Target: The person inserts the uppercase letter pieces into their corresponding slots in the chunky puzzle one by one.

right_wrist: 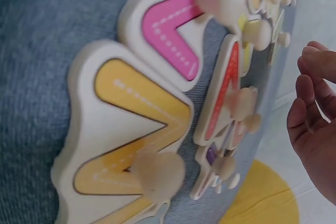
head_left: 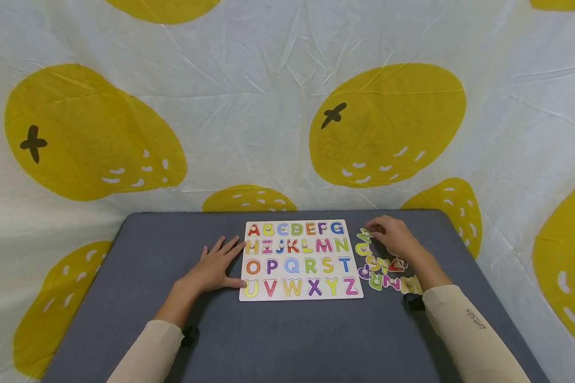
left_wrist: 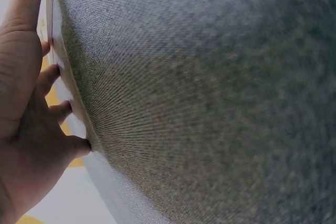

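Soft light leaves dim shadows wristward of the left hand [head_left: 214, 268] and right hand [head_left: 392, 234], with knobs [right_wrist: 157, 176] short of the latter blurred.

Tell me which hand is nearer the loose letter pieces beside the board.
Right. The right hand is at the far end of the loose letter pieces; the left hand is across the board, at its left edge.

Beige sleeves [head_left: 146, 351] — dark lettering [head_left: 476, 318], right — black wrist pieces [head_left: 190, 336].

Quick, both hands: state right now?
Left hand: open, touching the letter board.
Right hand: at a green letter piece; can't tell if gripping.
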`<state>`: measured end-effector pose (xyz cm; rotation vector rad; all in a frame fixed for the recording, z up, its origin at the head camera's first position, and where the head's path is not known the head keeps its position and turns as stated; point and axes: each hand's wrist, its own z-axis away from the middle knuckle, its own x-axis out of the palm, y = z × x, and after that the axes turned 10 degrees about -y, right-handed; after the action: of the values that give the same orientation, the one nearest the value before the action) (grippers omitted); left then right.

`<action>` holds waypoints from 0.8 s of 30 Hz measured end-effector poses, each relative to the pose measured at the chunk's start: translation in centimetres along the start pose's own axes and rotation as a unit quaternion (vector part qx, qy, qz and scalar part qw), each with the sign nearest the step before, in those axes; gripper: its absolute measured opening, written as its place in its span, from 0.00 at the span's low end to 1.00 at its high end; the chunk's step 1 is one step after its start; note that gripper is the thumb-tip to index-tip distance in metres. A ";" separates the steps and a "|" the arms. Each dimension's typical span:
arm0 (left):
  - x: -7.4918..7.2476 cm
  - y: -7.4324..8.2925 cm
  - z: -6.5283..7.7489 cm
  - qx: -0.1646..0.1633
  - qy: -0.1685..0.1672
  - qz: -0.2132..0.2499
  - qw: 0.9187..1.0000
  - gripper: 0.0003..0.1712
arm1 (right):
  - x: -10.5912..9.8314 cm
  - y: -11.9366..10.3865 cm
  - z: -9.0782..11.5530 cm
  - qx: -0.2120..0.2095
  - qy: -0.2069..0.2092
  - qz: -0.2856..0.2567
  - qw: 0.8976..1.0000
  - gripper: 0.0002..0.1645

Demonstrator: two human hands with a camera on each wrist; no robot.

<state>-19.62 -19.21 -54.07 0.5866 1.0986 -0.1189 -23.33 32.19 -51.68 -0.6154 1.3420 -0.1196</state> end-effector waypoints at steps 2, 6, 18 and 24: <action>0.0 0.0 0.0 0.000 0.000 -0.003 1.000 0.67 | 0.0 0.2 -0.1 0.005 -0.007 -0.001 1.000 0.13; 0.0 -0.1 -0.1 0.001 0.001 -0.006 1.000 0.67 | 0.3 0.5 -0.6 0.003 -0.018 0.008 1.000 0.13; 0.1 -0.2 0.0 0.000 0.003 -0.003 1.000 0.68 | 1.3 0.8 -1.5 0.007 -0.021 0.037 0.999 0.08; 0.0 -0.1 0.0 -0.001 0.001 0.000 1.000 0.68 | 0.8 -0.6 -1.0 -0.007 -0.011 0.043 0.999 0.09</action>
<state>-19.64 -19.27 -54.14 0.5846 1.1010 -0.1178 -23.88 30.96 -52.16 -0.5674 1.3467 -0.0329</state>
